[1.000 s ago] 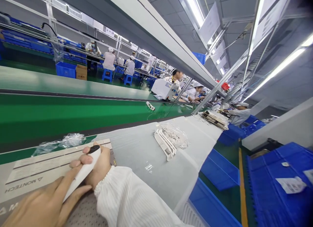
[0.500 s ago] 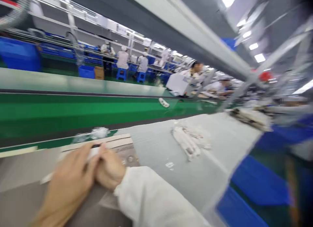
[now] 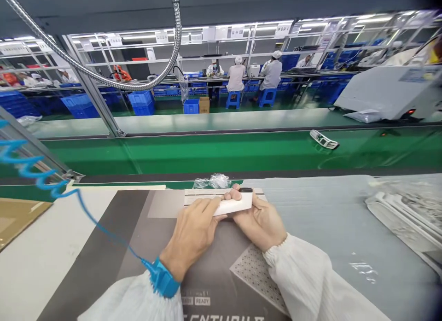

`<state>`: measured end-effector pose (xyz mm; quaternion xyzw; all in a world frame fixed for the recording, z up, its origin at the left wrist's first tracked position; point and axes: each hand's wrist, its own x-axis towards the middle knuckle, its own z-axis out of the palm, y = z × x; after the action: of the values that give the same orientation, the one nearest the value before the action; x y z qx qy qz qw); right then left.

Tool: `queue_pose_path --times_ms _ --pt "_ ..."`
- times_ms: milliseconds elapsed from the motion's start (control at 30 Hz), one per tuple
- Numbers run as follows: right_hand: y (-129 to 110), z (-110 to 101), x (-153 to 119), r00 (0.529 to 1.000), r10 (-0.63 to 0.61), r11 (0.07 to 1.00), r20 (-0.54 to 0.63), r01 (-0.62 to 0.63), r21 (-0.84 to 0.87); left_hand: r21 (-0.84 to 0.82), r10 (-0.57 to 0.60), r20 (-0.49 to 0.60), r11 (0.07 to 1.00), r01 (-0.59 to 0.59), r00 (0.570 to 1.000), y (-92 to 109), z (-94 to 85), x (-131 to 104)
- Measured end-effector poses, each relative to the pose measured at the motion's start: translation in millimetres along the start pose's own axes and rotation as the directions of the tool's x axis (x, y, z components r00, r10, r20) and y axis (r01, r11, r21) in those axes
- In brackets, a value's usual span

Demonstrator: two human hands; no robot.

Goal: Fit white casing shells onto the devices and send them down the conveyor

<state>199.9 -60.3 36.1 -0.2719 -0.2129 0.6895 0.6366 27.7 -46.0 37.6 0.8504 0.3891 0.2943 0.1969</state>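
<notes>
White piece (image 3: 238, 205) is up in both hands, over the printed board (image 3: 152, 233). Its far left end is hidden under the left hand (image 3: 193, 229), underside can't be made out. Left fingers are bent over it, pinching that end; right hand (image 3: 264, 222) grips the other end, fingers curled round the back with tips showing on top. Contact behind the piece is covered. Big lettering on the board is cut by the bottom edge, READY print (image 3: 202, 301) is legible. Bagged strips (image 3: 393, 215) run off the right edge, bag contents a jumble.

Piece: smooth, long and narrow, black cap (image 3: 246, 190) on the right end. Sleeves are white, finely ribbed. Left wrist has a blue strap (image 3: 164, 278) on a coiled cord (image 3: 44, 175). Crumpled clear film (image 3: 221, 180) sits just past the board.

Grey sheet (image 3: 311, 210) covers the bench to the right. Beyond: glossy green belt (image 3: 207, 155) with a curved white part (image 3: 323, 140), white machine (image 3: 383, 90), people on blue stools (image 3: 233, 99), small and soft
</notes>
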Motion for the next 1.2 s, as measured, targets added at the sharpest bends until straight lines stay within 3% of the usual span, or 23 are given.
queue_pose_path --times_ms 67,100,167,200,233,267,333,433,500,567,633,700,800,867,1000,1067,1200 --pt "2 3 0 0.999 -0.021 0.998 -0.041 0.018 -0.066 -0.215 -0.197 0.046 0.956 0.202 0.979 6 1.5 1" --pt "4 6 0 0.999 -0.025 0.994 -0.045 0.020 -0.108 -0.366 -0.323 0.141 0.861 0.352 0.936 9 2.1 3" --pt "8 11 -2 0.999 -0.025 0.983 -0.031 0.019 -0.184 -0.605 -0.446 0.438 0.496 0.623 0.781 10 2.1 5" --pt "11 12 -3 1.000 -0.025 0.977 -0.016 0.021 -0.211 -0.650 -0.407 0.575 0.298 0.699 0.710 10 1.3 6" --pt "13 14 -4 1.000 -0.028 0.973 -0.003 0.027 -0.229 -0.663 -0.332 0.666 0.148 0.734 0.668 9 0.0 7" --pt "15 14 -4 0.999 -0.044 0.971 -0.002 0.042 -0.235 -0.669 -0.257 0.707 0.057 0.741 0.659 9 -1.3 8" --pt "18 13 -3 0.996 -0.088 0.968 -0.020 0.081 -0.238 -0.712 -0.170 0.693 -0.003 0.703 0.701 9 -3.3 8" --pt "21 10 0 0.996 -0.084 0.967 -0.042 0.071 -0.243 -0.828 -0.230 0.542 0.021 0.561 0.809 9 -3.4 9" --pt "23 7 1 0.996 -0.039 0.968 -0.077 0.019 -0.249 -0.895 -0.406 0.348 0.127 0.429 0.845 1 -5.6 12" --pt "25 5 3 0.991 -0.007 0.967 -0.132 -0.027 -0.253 -0.817 -0.607 0.121 0.388 0.427 0.785 -17 -15.0 18" --pt "26 2 5 0.985 0.006 0.967 -0.173 -0.050 -0.251 -0.510 -0.711 -0.042 0.619 0.597 0.702 -41 -34.0 28" --pt "27 1 6 0.983 0.006 0.970 -0.181 -0.050 -0.237 -0.348 -0.727 -0.074 0.660 0.665 0.683 -66 -59.3 44" --pt "26 1 7 0.982 0.007 0.974 -0.188 -0.049 -0.219 -0.196 -0.702 -0.123 0.710 0.676 0.701 -95 -93.3 74" --pt "26 0 7 0.983 0.013 0.972 -0.181 -0.054 -0.227 -0.110 -0.668 -0.159 0.743 0.660 0.727 -108 -105.2 93" --pt "26 -5 7 0.989 0.041 0.967 -0.142 -0.075 -0.243 0.031 -0.654 -0.207 0.739 0.673 0.728 -125 -104.8 110" --pt "26 -7 8 0.989 0.041 0.973 -0.141 -0.072 -0.219 0.083 -0.658 -0.220 0.723 0.686 0.720 -129 -100.8 105" --pt "27 -8 10 0.986 0.042 0.982 -0.160 -0.070 -0.173 0.148 -0.603 -0.272 0.744 0.652 0.750 -122 -96.6 81"
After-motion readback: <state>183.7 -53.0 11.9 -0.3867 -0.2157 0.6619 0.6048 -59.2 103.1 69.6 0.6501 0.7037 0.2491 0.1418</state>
